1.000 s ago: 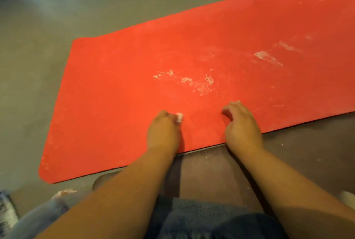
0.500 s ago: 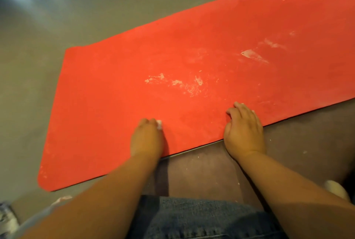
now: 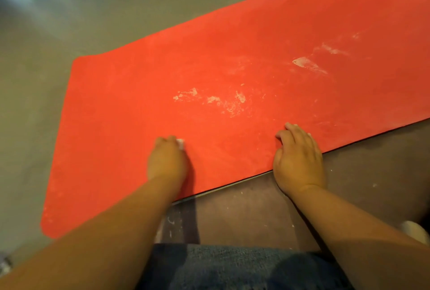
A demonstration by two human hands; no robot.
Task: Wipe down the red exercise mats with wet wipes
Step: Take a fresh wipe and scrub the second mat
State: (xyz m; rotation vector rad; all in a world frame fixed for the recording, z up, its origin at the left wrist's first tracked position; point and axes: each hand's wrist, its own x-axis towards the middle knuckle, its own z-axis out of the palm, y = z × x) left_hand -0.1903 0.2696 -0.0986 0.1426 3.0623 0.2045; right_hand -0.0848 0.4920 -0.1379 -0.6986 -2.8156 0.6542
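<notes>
- Mat: flat on the floor, running from near left to far right.
- Left hand: on the mat, just inside its near edge.
- Wipe: held at the left hand's fingers, against the mat.
- Right hand: right of the left hand and well apart from it, fingers on the mat, heel over the near edge above the floor.
- Smudges: on the mat, behind and between the hands; more further back to the right.
- Lap: nearest, before the mat.
</notes>
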